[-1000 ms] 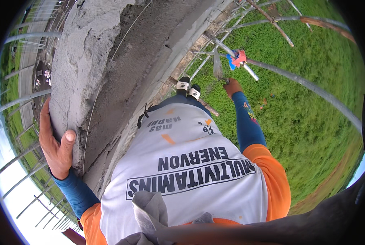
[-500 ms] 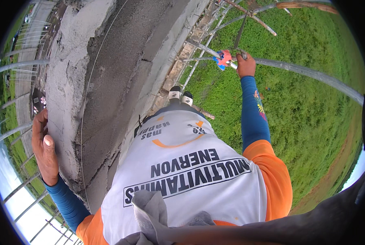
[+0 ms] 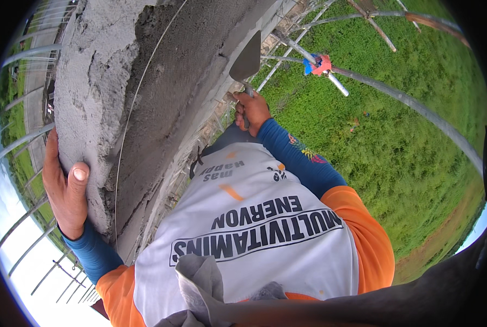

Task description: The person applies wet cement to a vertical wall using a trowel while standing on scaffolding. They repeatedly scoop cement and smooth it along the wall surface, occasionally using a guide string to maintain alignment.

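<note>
A tall grey wall (image 3: 161, 92) coated in rough wet mortar rises in front of me. My left hand (image 3: 64, 188) lies flat around its left edge, thumb pressed on the plastered face. My right hand (image 3: 250, 110) is closed on the handle of a steel trowel (image 3: 246, 61), whose pointed blade rests against the wall's right side, up near its edge. A thin string (image 3: 128, 125) runs down the plastered face. My white and orange shirt with blue sleeves fills the lower middle.
Metal scaffold poles (image 3: 396, 98) cross at the right, joined by a red and blue clamp (image 3: 318, 64). Green grass (image 3: 418, 163) lies far below. More poles (image 3: 25, 218) curve at the left beside a pale strip of ground.
My right hand has come away from the scaffold pole near the clamp and back to the wall, now holding the trowel against it. My left hand has stayed on the wall's edge.
</note>
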The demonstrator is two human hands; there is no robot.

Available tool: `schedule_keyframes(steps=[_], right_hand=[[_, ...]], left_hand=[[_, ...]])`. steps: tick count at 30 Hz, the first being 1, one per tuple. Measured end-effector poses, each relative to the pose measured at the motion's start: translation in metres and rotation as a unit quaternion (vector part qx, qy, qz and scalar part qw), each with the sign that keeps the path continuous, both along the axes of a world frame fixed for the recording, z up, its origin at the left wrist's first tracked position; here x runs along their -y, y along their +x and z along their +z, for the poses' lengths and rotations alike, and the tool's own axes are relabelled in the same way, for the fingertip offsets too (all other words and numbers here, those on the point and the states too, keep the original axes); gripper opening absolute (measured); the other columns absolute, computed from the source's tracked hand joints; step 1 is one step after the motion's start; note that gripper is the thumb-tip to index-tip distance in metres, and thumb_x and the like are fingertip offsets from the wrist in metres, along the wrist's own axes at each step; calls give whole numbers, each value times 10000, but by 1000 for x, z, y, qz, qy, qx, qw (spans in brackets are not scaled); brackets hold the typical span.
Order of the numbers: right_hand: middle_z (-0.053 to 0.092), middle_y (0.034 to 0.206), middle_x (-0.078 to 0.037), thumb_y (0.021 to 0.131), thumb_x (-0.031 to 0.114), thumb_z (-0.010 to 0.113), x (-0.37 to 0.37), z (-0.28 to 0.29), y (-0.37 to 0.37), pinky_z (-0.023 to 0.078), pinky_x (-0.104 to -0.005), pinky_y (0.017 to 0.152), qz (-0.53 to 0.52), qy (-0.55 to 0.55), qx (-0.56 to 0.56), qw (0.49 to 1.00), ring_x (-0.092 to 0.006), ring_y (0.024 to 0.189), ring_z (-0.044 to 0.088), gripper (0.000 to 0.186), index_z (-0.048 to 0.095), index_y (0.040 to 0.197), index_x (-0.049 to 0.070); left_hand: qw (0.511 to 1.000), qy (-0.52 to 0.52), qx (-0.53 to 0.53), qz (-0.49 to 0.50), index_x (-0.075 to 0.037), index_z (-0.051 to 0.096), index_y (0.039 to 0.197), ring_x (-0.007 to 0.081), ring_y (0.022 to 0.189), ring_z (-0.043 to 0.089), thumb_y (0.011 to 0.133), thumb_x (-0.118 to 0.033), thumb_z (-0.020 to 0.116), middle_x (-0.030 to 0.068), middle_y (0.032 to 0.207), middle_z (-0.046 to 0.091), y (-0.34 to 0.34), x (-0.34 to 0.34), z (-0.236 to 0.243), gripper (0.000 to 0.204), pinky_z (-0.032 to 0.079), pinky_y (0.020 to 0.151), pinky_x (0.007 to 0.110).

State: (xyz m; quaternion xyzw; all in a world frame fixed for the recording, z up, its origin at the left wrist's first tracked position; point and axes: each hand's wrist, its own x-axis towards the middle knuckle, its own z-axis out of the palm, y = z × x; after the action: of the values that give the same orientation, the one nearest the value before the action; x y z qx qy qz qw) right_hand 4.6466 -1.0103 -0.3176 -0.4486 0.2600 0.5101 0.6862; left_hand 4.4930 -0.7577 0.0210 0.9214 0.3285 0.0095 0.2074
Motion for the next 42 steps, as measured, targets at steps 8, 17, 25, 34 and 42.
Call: schedule_keyframes(steps=[8,17,25,34,42], right_hand=[[501,636,-41,967,169,655,-10,5,-15,452,-357,446,-69,-59,96,991,-189,484,524,164,510,915,112],[455,623,-30,981,179,594,11,9,38,434,-366,479,-266,57,75,959,-174,498,489,207,447,844,126],[477,635,-27,955,185,629,-16,-43,-51,419,-362,451,-6,-26,-56,998,-183,498,469,195,476,843,137],[467,617,-23,954,172,637,118,-49,79,408,-338,399,-173,-157,128,964,-173,461,489,136,512,948,118],[644,724,-87,949,225,713,141,157,278,463,-329,502,-205,-233,702,641,-180,542,573,196,658,987,40]], left_hand=[[998,53,-18,-36,71,415,1538,348,1296,578,698,-930,653,278,1402,574,-3,-2,3,1328,415,1127,453],[996,68,-13,-52,68,440,1523,366,1230,629,676,-934,666,272,1341,614,-6,-7,1,1332,455,1091,462],[994,85,-12,-64,44,449,1530,361,1265,610,695,-905,683,282,1363,605,0,-4,-3,1286,452,1097,446],[998,34,-14,-49,106,451,1498,352,1276,595,738,-852,706,292,1376,597,-15,-6,-4,1249,440,1105,436],[994,-83,-32,-68,80,377,1557,370,1472,401,824,-857,597,278,1548,454,45,-22,13,1210,289,1219,471]])
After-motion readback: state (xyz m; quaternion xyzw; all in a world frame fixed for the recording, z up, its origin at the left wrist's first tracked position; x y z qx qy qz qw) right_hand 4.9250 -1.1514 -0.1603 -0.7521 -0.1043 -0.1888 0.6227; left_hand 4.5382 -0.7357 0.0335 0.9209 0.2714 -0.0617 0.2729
